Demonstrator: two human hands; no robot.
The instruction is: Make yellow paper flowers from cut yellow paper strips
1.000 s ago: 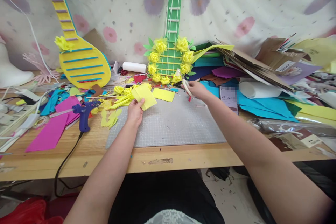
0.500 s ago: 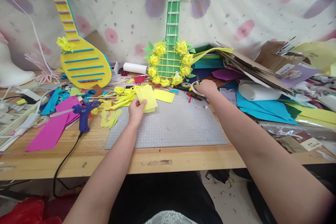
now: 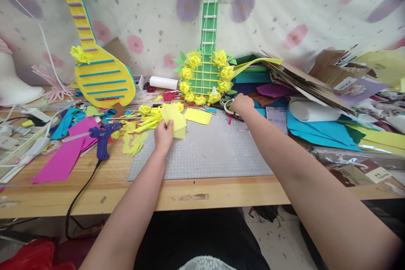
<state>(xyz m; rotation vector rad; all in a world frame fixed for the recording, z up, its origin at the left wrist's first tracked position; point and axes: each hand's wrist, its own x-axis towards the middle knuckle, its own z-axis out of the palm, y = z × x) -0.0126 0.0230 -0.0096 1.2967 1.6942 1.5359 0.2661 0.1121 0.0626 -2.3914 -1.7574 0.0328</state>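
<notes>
My left hand [image 3: 163, 136] pinches a few thin yellow paper squares [image 3: 175, 121] above the left part of the grey cutting mat [image 3: 205, 156]. Another yellow paper piece [image 3: 198, 116] lies flat at the mat's back edge. At the back right of the mat, the fingers of my right hand [image 3: 243, 103] are closed round white-handled scissors [image 3: 228, 107]; the blades are mostly hidden. Just behind stands a green paper guitar [image 3: 207, 67] ringed with yellow paper flowers. Yellow paper strips and flowers [image 3: 152, 114] lie beyond my left hand.
On the left are a blue glue gun [image 3: 103, 141], magenta paper [image 3: 58, 162] and a yellow paper lute [image 3: 106, 82] leaning on the curtain. A phone with a timer [image 3: 276, 119], blue sheets [image 3: 319, 130] and stacked cardboard [image 3: 303, 78] crowd the right side.
My right hand has shifted left, and the white scissor handle has moved left with it. The yellow squares in my left hand have tilted and moved slightly left.
</notes>
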